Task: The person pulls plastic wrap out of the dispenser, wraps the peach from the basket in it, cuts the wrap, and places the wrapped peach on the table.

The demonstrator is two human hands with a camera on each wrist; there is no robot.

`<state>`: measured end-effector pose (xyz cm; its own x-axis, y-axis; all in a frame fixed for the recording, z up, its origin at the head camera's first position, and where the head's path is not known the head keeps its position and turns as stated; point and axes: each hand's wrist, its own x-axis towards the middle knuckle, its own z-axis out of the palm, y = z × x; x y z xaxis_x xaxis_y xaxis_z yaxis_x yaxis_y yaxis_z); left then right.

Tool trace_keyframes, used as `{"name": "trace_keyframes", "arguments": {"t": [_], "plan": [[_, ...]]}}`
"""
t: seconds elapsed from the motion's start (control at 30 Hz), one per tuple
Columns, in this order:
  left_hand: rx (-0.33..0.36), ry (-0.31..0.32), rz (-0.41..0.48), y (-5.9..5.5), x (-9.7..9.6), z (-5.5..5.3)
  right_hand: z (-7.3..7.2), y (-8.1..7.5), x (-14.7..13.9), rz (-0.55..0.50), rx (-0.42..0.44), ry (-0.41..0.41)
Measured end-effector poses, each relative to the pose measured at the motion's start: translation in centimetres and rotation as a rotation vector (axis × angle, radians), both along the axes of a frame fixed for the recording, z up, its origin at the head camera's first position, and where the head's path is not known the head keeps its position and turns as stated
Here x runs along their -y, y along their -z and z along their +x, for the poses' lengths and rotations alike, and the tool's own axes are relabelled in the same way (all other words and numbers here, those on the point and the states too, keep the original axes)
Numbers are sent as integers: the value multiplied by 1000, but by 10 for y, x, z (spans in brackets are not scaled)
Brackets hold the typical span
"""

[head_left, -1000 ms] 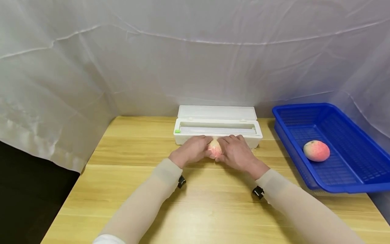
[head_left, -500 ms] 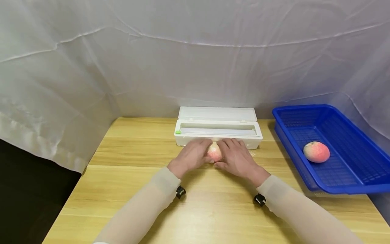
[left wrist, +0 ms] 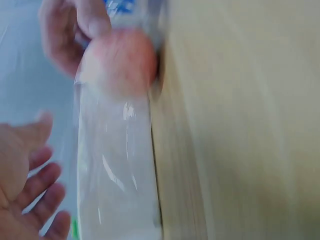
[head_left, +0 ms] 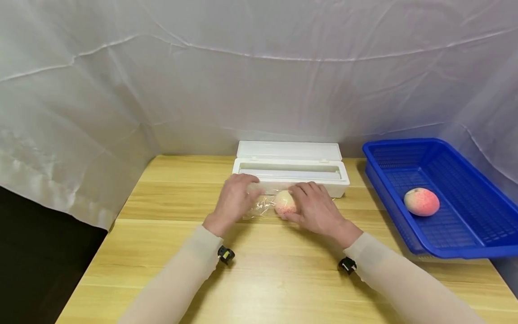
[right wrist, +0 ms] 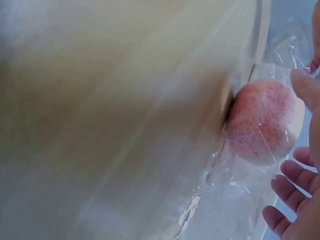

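Note:
A pink and cream peach (head_left: 285, 202) rests on the table in front of a long white cling-film box (head_left: 259, 186). Clear plastic film (head_left: 263, 204) covers the peach and spreads out crinkled on its left. My right hand (head_left: 317, 209) holds the peach from the right, thumb and forefinger on either side of it; the right wrist view shows its other fingers spread. To the left, my left hand (head_left: 236, 198) is apart from the peach, fingers loose and separated beside the film. In the left wrist view the peach (left wrist: 125, 62) looks blurred.
The box's lid (head_left: 289, 150) is raised at the back, with a film roll (head_left: 289, 173) inside. A blue basket (head_left: 417, 245) at the right holds another peach (head_left: 421, 202). A grey cloth (head_left: 259, 94) hangs behind the wooden table (head_left: 279, 279).
My left hand has let go of the peach's left side and moved left, exposing the film there. The right hand stays at the peach, which has barely moved.

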<state>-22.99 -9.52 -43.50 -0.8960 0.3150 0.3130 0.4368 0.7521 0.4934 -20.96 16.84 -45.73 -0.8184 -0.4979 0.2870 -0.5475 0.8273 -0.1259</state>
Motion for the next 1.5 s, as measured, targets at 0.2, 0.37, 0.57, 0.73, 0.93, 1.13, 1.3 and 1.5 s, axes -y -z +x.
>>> {"name": "trace_keyframes", "arguments": {"t": [0.2,0.37,0.57,0.73,0.93,1.13,1.3,1.5], "plan": [[211,-212,160,0,27,-24,-6,-12,2,-42,-19,-9],[342,-168,235,8,37,-38,-20,-23,12,-75,-33,-36],[372,-149,211,16,42,-47,-38,-34,37,-93,9,-46],[351,-133,184,19,46,-48,-51,-41,62,-62,63,-33],[334,-125,189,21,48,-49,-67,-48,101,-4,90,-59],[312,-128,184,22,47,-51,-80,-49,133,-29,180,-43],[297,-140,184,22,47,-50,-85,-45,146,-36,204,-24],[312,-143,197,22,48,-50,-86,-42,152,-47,195,-22]]}}
